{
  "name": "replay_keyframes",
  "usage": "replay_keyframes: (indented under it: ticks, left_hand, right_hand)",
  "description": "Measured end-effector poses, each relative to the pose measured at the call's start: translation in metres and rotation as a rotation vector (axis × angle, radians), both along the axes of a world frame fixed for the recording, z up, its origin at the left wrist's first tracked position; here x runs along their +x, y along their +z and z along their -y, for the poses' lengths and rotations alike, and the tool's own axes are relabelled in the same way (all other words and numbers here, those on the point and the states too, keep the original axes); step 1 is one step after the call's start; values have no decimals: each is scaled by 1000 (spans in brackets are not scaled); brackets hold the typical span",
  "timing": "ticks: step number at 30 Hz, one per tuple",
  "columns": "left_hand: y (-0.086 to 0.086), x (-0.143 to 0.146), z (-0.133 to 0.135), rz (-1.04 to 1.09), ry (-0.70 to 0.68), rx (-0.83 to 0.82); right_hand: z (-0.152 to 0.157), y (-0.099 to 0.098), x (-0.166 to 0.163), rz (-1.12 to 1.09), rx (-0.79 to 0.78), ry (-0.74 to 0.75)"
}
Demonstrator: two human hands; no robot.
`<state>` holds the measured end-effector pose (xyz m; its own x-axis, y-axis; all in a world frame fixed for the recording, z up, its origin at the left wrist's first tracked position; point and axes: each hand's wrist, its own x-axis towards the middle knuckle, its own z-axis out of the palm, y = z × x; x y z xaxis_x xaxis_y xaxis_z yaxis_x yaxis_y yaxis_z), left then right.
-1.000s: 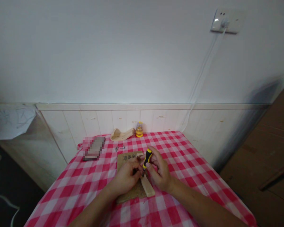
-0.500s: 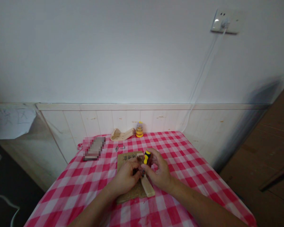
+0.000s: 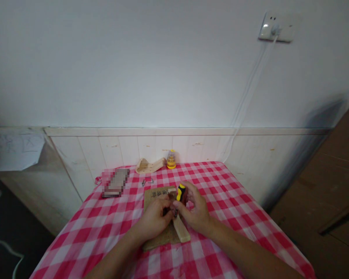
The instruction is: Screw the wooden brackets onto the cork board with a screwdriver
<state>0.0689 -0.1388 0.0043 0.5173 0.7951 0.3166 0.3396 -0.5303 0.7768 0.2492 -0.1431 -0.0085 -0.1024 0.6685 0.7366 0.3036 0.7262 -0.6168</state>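
My right hand (image 3: pixel 193 211) is closed around a short screwdriver (image 3: pixel 180 193) with a yellow and black handle, held upright with its tip down on a pale wooden strip (image 3: pixel 181 229). My left hand (image 3: pixel 154 218) is pinched at the tip of the screwdriver; what it pinches is too small to make out. The strip lies across a brown cork board (image 3: pixel 158 215) on the red and white checked tablecloth (image 3: pixel 227 217). Both hands touch each other over the strip.
At the table's far edge lie a curved wooden piece (image 3: pixel 149 165), a small yellow-based bit holder (image 3: pixel 171 159) and a few loose screws (image 3: pixel 147 181). A blurred flat object (image 3: pixel 115 182) sits far left. A white cable (image 3: pixel 247 97) hangs from a wall socket.
The screwdriver has sunk lower in my right hand, whose fingers have curled more closely round the handle. My left hand has stayed put.
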Motion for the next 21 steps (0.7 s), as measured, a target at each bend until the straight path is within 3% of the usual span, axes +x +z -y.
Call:
replay_keyframes:
  ticks: [5, 12, 21]
  left_hand:
    - [-2, -1, -2, -16, 24, -42]
    - [-7, -2, -8, 46, 238, -66]
    - [-5, -2, -8, 9, 273, -15]
  right_hand:
    - [-3, 2, 1, -69, -9, -2]
    - [-11, -3, 0, -158, -45, -27]
    - [-10, -6, -2, -110, -80, 15]
